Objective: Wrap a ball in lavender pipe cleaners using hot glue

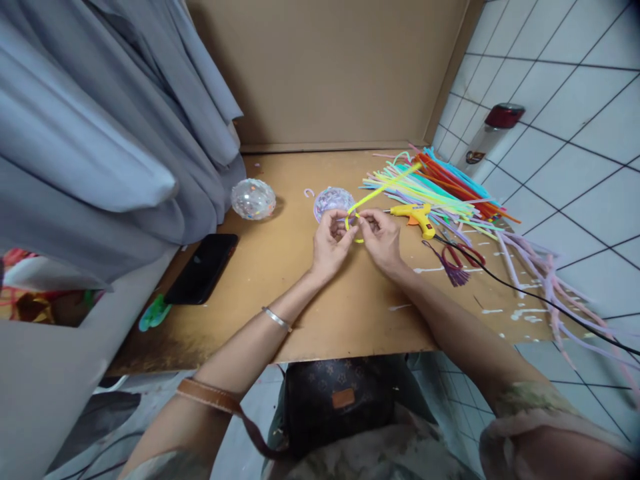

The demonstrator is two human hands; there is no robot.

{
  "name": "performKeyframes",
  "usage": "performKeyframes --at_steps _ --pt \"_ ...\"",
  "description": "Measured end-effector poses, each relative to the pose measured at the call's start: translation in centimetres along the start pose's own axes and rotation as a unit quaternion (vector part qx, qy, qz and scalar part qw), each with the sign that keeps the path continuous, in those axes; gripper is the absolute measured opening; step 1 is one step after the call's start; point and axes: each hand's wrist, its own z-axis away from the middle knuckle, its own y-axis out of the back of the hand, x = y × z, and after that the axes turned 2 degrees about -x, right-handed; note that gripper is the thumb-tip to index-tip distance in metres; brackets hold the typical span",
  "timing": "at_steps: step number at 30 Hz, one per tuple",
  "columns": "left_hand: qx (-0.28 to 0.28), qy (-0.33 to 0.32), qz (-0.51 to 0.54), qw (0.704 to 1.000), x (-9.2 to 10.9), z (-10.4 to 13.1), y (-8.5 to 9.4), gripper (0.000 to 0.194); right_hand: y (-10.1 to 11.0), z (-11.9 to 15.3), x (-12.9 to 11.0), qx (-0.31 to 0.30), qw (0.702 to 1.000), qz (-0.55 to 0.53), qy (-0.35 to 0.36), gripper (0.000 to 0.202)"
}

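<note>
Over the middle of the table, my left hand (pixel 334 243) and my right hand (pixel 380 240) pinch a yellow pipe cleaner (pixel 385 189) between their fingertips. It is bent into a small loop at the hands, and its long free end slants up to the right. Just behind my left hand lies a lilac, round, bowl-like piece (pixel 334 199), partly covered by the fingers. A small pink hook-shaped bit (pixel 309 193) rests beside it. To the right of my right hand is a yellow glue gun (pixel 419 217) with a black cord.
A clear decorated ball (pixel 253 199) sits at the left, with a black phone (pixel 203 269) and a green clip-like object (pixel 155 313) nearer. Many coloured pipe cleaners (pixel 450 187) are piled at the right, near red-handled scissors (pixel 463 255) with a purple tassel. A bottle (pixel 487 137) stands by the tiles.
</note>
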Motion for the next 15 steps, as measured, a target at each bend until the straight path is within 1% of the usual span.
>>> performKeyframes --at_steps 2,5,8,11,15 --pt "-0.001 0.003 0.037 0.999 -0.3 0.6 0.3 0.046 0.0 0.3 -0.4 -0.006 0.999 0.026 0.024 0.014" --pt "-0.009 0.037 0.081 0.996 -0.7 1.3 1.1 0.053 -0.2 0.5 -0.5 -0.02 0.996 0.046 0.073 0.014" --pt "0.008 0.067 0.088 0.994 -0.6 1.4 1.9 0.048 -0.6 0.7 -0.3 -0.019 0.994 0.042 0.098 0.013" --pt "0.014 0.087 0.066 0.994 -0.3 1.2 2.1 0.046 -0.8 0.9 0.0 0.002 0.997 0.02 0.071 0.012" --pt "-0.021 0.088 0.034 0.995 -0.1 1.3 1.8 0.048 -1.0 0.9 0.1 0.025 0.999 -0.013 0.019 0.01"
